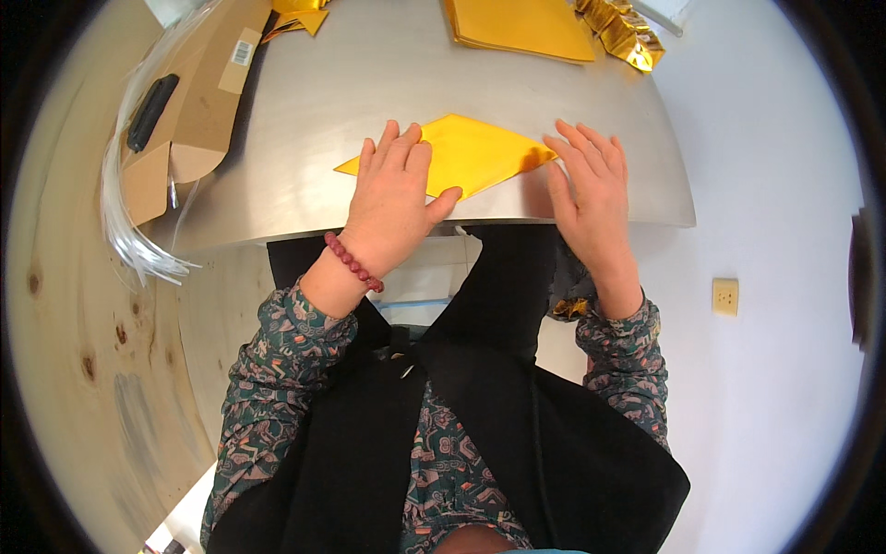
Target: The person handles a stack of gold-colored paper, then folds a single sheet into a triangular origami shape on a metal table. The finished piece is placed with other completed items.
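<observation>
A folded sheet of gold paper lies near the front edge of a grey metal table. My left hand rests flat on the sheet's left half, fingers spread, a red bead bracelet on the wrist. My right hand lies flat at the sheet's right corner, fingertips touching its edge. Neither hand grips anything.
A stack of gold sheets lies at the back of the table, with crumpled gold foil to its right. An open cardboard box with a black object and clear plastic film stands at the left. A pale wall socket sits on the floor at right.
</observation>
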Tool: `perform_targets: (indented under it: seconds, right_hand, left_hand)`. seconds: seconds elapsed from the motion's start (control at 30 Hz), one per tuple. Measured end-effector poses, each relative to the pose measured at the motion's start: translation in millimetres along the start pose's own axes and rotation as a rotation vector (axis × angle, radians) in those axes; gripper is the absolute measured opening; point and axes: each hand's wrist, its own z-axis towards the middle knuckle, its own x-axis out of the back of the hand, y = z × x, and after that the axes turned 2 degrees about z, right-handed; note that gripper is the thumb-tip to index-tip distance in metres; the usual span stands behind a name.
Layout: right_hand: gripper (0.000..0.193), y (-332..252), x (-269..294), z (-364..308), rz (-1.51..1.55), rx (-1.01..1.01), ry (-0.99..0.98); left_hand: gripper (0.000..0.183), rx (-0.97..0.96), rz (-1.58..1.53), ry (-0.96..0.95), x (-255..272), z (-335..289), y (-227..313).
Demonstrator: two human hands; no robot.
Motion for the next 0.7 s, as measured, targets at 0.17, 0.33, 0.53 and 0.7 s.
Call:
perform_targets:
  seconds: [0.17, 0.33, 0.53, 0.7]
  right_hand:
    - [0.032, -34, -34, 42, 0.179, 0.219, -0.091]
    - [0.033, -36, -57, 54, 0.104, 0.155, -0.179]
    - [0.035, -28, -62, 50, 0.092, 0.096, -0.146]
    - [0.036, -28, -62, 47, 0.077, 0.1, -0.144]
  left_hand:
    - [0.06, -0.013, -0.022, 0.019, 3, 0, 6]
    - [0.062, -0.003, -0.054, 0.038, 6, -1, 9]
    - [0.063, 0.002, -0.022, 0.013, 10, 0, 11]
    - [0.066, -0.058, 0.055, -0.074, 27, 6, 10]
